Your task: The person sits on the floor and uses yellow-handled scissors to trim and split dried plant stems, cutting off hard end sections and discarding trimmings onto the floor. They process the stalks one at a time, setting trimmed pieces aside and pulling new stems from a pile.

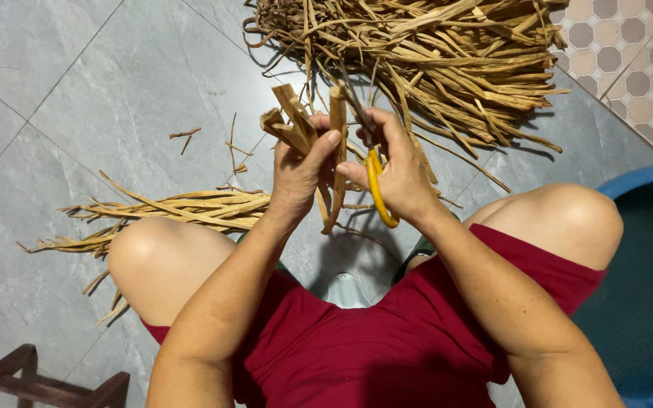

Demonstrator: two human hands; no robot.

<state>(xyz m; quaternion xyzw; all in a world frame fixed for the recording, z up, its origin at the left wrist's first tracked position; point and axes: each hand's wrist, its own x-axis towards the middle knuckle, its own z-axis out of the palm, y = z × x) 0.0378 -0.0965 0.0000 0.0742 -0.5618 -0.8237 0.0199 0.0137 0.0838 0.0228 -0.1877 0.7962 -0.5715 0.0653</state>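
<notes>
My left hand (296,177) grips a small bunch of dried tan plant strips (296,121), held upright in front of me with their cut ends fanning above the fist. My right hand (398,170) holds yellow-handled scissors (376,189), fingers through the loop, the blades pointing up toward the strip ends and mostly hidden by the strips. Both hands touch in the middle, above my knees.
A large heap of dried strips (432,60) lies on the grey tile floor ahead. A smaller bundle (183,208) lies left, behind my left knee. A blue basin (644,181) stands at right, a dark wooden stool (32,381) at bottom left, patterned tiles (636,53) top right.
</notes>
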